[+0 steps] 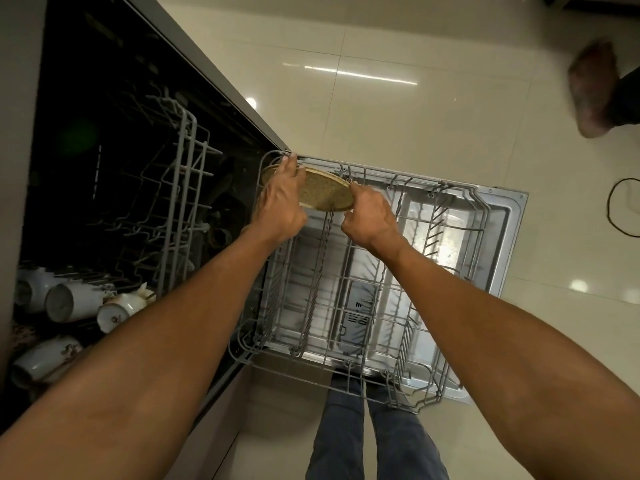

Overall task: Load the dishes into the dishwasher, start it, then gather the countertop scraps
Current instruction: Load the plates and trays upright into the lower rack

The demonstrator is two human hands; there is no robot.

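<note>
A round speckled tan plate [323, 192] is held over the far left corner of the pulled-out lower rack [446, 292], a grey wire basket resting above the open dishwasher door [509, 216]. My left hand [282, 199] grips the plate's left edge, fingers over its rim. My right hand [369, 216] pinches the plate's right edge. The plate is tilted, its lower edge among the rack's tines. Several white cups [74, 303] lie on their sides in the upper rack [180, 209] at the left, inside the dark dishwasher cavity.
Glossy cream floor tiles [398, 109] surround the door. Another person's bare foot [592, 88] is at the upper right. A black cable [620, 209] loops on the floor at the right edge. My own legs in jeans [374, 434] stand below the rack.
</note>
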